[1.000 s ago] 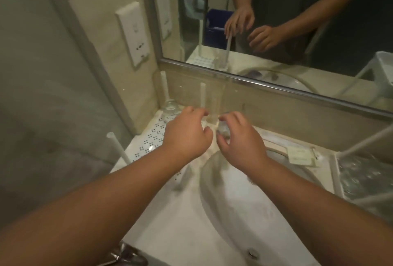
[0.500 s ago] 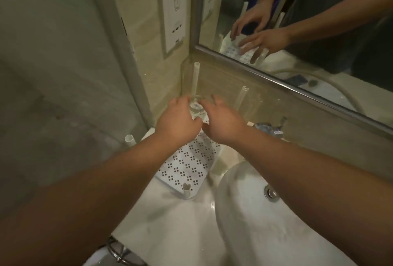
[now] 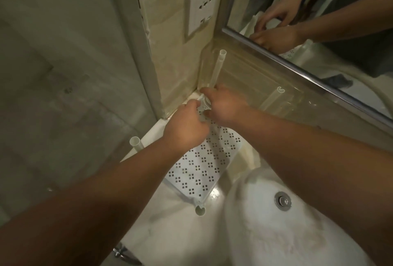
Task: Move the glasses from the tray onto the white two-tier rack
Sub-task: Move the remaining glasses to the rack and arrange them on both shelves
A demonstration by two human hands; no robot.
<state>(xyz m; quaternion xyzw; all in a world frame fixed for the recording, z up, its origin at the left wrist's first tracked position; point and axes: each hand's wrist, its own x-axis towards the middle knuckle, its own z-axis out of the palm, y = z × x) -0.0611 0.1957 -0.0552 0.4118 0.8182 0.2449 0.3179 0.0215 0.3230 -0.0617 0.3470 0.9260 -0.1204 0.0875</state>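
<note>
Clear glass (image 3: pixel 204 104), frame centre: your left hand (image 3: pixel 185 128) and right hand (image 3: pixel 227 106), fingers curled round it, have carried it to the rack (image 3: pixel 200 172) back corner; placement nearly done.

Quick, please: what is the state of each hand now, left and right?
Left hand: fingers curled at the small clear drinking glass, apparently gripping it.
Right hand: holds the same glass over the white perforated rack shelf.
</note>
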